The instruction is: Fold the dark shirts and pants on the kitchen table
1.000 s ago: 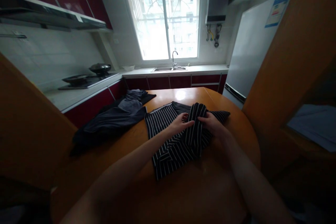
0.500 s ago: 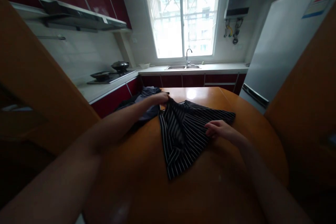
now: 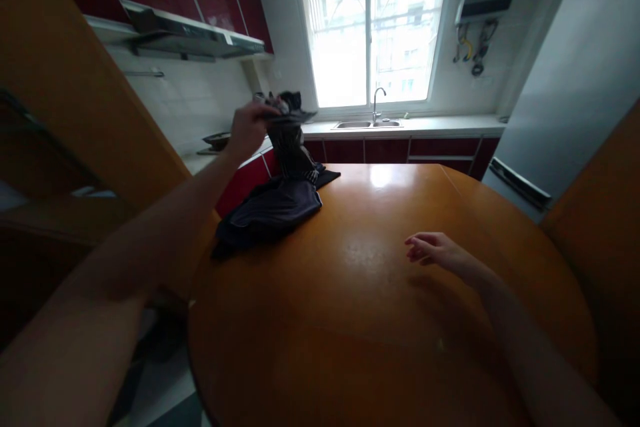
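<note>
My left hand [image 3: 250, 127] is raised at the far left of the table and closed on a dark striped garment [image 3: 290, 147]. The cloth hangs bunched and blurred below my fingers, its lower end reaching a pile of dark clothes [image 3: 275, 210]. Whether it rests on the pile, I cannot tell. That pile lies crumpled at the table's left edge. Over the right half of the wooden table [image 3: 350, 307] hovers my right hand [image 3: 433, 250], holding nothing, its fingers loosely bent and apart.
Behind the table, a counter [image 3: 450, 123] carries a sink [image 3: 367, 125] with a tap [image 3: 377, 103] under the window. A fridge [image 3: 560, 93] stands on the right. A pan [image 3: 216, 140] sits on the left counter, below a range hood [image 3: 200, 40].
My left hand has lifted the striped garment off the table and carried it left and up, above the dark pile. My right hand no longer touches the cloth. The view has turned slightly left.
</note>
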{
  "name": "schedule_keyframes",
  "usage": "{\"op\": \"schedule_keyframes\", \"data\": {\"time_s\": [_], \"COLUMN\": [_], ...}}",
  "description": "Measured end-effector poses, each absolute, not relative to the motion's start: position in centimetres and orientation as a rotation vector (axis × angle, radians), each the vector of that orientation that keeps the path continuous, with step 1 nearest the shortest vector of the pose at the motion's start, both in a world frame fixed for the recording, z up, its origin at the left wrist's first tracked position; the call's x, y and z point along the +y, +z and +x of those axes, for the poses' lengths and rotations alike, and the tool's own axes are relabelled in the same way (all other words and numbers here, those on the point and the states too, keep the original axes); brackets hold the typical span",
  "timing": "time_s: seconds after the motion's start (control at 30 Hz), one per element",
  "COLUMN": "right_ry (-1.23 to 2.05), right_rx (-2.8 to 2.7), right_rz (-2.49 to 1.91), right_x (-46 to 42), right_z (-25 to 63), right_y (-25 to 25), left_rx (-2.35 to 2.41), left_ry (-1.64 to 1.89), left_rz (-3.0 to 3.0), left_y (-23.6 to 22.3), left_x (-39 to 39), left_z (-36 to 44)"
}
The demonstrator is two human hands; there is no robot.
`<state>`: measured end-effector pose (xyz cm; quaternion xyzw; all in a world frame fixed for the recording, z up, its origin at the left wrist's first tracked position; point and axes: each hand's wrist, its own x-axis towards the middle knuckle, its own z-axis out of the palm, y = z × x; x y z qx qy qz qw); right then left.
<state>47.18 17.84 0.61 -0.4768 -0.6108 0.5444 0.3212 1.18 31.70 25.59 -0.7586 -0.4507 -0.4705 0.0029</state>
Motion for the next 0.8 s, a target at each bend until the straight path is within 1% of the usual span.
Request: {"op": "schedule_keyframes", "data": {"time_s": [0.03,0.13,0.2,0.23,0.27,0.3,0.37,0.5,0.67,0.8], "right_ry": [1.438,1.462,1.482,1.49,1.491,1.487,1.475,1.44,1.372,1.376], "right_rx": [-1.614,-1.631,-1.649,-1.666,-1.685,-1.702,-1.73,-1.804,-1.868,-1.861], "right_rz": [-1.249,-1.247,-1.255,-1.262,-1.27,-1.273,-1.271,-1.26,-1.254,-1.261], "right_x": [17.8,17.7,17.7,17.7,17.7,17.7,17.7,17.3,17.1,17.2], "right_z": [47.0,46.3,45.9,45.7,45.4,45.1,44.5,43.1,42.5,42.5], "right_y": [0.5,0.2,-0.1,-0.4,-0.6,-0.9,-1.5,-2.4,-2.6,-2.6], "left_rx": [-1.418,-1.582,-1.875,-1.956,-2.019,-2.06,-2.093,-2.083,-2.27,-2.319], "left_ry": [-1.431,-1.047,-0.362,-0.107,0.08,0.182,0.129,-0.217,-0.224,-0.301], "left_rz": [-2.404,-2.643,-2.737,-2.713,-2.645,-2.566,-2.39,-2.121,-2.031,-1.958], "left_y": [22.5,13.8,9.7,8.3,7.3,6.6,5.6,3.2,-1.2,-2.2], "left_x": [29.9,24.4,21.4,20.4,19.6,19.1,18.9,21.2,25.4,28.1], "left_z": [-0.1,-3.3,-4.9,-5.4,-5.5,-5.4,-4.2,-0.5,-0.2,-2.1]}}
